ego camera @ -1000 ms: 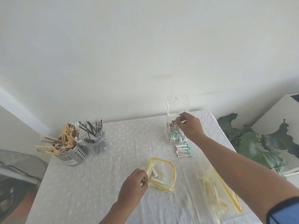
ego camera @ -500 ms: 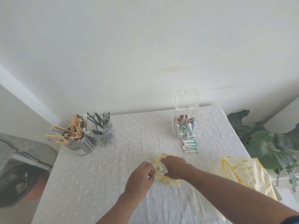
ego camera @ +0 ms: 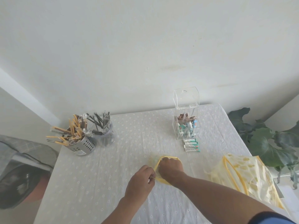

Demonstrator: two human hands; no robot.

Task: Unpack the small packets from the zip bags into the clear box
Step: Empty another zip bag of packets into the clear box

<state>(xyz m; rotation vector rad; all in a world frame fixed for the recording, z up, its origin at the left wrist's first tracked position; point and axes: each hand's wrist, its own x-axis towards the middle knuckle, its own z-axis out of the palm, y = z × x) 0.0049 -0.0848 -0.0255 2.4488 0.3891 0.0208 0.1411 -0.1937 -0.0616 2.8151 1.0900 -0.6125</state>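
Head view: the rim of a small zip bag is pinched by the left hand, while the right hand is reached inside it, fingers hidden. The clear box, holding packets, is stood farther back on the surface, 1 larger zip bag lying right.

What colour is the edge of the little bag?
Yellow, on the zip bag; the head view shows it.

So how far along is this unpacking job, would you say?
Partly done. The clear box already holds a cluster of small packets. In hand: the left hand pinches the edge of the small zip bag while the right hand reaches into it. Left: a few loose packets lie on the table in front of the box, and the second zip bag lies to the right, contents unclear.
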